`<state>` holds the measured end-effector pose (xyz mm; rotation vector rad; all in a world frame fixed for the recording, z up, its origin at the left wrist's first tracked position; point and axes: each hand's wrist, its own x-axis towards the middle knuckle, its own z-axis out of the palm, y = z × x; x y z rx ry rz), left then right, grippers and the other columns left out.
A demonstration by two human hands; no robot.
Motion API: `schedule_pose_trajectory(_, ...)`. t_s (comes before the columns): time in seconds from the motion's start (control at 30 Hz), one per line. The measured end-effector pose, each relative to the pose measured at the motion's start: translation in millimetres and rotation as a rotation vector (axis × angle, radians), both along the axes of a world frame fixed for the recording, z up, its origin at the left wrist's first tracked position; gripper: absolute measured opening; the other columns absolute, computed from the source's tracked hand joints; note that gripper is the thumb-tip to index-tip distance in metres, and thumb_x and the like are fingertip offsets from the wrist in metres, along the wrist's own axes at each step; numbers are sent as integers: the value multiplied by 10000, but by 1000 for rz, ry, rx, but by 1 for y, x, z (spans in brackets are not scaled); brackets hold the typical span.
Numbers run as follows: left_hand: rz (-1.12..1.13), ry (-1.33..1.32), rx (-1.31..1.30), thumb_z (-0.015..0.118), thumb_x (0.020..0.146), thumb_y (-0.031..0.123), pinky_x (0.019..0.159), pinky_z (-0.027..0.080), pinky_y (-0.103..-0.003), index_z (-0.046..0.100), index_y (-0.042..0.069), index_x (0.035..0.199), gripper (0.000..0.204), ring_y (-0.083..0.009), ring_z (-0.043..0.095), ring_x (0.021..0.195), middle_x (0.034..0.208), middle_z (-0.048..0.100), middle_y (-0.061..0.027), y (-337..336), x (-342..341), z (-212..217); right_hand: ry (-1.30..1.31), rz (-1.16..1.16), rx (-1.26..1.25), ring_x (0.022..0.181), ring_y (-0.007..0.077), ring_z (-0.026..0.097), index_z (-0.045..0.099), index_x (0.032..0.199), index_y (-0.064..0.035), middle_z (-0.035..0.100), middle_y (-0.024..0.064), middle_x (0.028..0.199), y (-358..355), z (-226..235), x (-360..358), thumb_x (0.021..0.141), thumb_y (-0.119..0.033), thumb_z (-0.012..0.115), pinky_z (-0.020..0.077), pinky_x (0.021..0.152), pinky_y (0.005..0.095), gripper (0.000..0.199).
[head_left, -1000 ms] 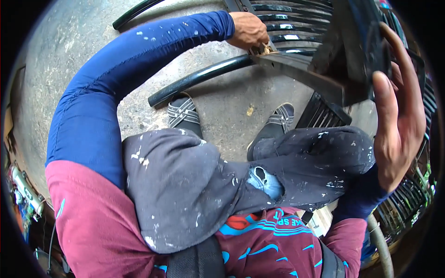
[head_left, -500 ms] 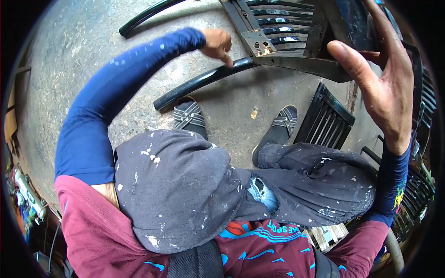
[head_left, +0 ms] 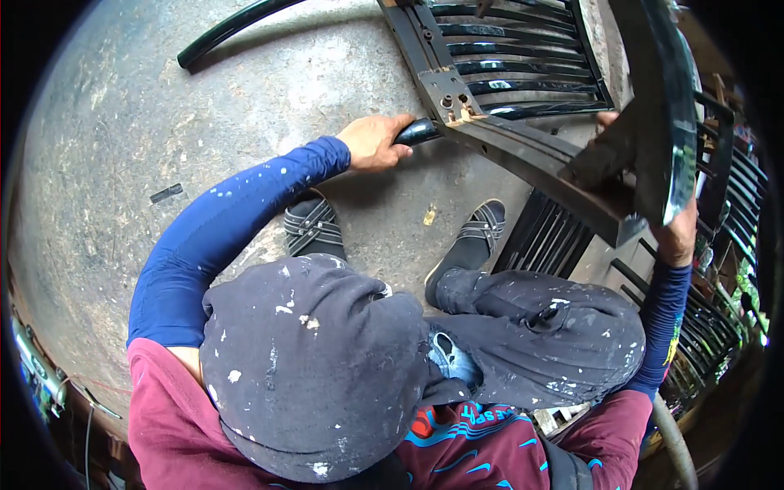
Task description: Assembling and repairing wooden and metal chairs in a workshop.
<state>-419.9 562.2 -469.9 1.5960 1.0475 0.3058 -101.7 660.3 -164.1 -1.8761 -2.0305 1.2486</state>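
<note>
A black-painted wooden chair frame (head_left: 523,147), with curved legs and a row of glossy slats (head_left: 523,65), leans in front of me at the upper right. My left hand (head_left: 376,143) is closed around a round black leg (head_left: 420,131) beside the corner joint, where bolt heads show; my hand and sleeve cover the rest of that leg. At the right, my right hand (head_left: 679,233) holds the raised end of the frame from behind a broad dark board (head_left: 657,122). That board hides most of its fingers; one fingertip shows past the board's left edge.
Another curved black leg (head_left: 233,31) extends at the upper left. A slatted black panel (head_left: 545,233) stands by my right foot, and more dark slatted pieces (head_left: 694,343) are stacked at the right. A greenish tool-like object (head_left: 39,367) lies at the far left.
My left hand has gone from pointing above the leg to gripping it. My right hand, earlier spread against the frame, now reaches behind the board. The frame's right end has swung downward and nearer.
</note>
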Motion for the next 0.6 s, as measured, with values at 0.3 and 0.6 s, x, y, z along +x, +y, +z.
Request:
schedule_pose_trajectory(0.3, 33, 6, -28, 627, 898, 283, 863, 484, -487, 484, 64, 1333, 508, -435, 627, 999, 1028, 658, -268, -3, 0, 4, 1, 169, -97, 1361, 320, 429, 302, 1498, -8, 377, 193, 1508, -9, -26, 94, 755, -576, 731, 350, 1133, 446, 1029)
schedule_pose_trajectory(0.6, 31, 1, 7, 637, 901, 290, 853, 486, -491, 467, 83, 1369, 540, -440, 625, 994, 1028, 654, -272, -6, 0, 2, 6, 180, -96, 1335, 314, 455, 345, 1474, -15, 409, 187, 1483, -2, -26, 103, 770, -506, 748, 370, 1119, 448, 948)
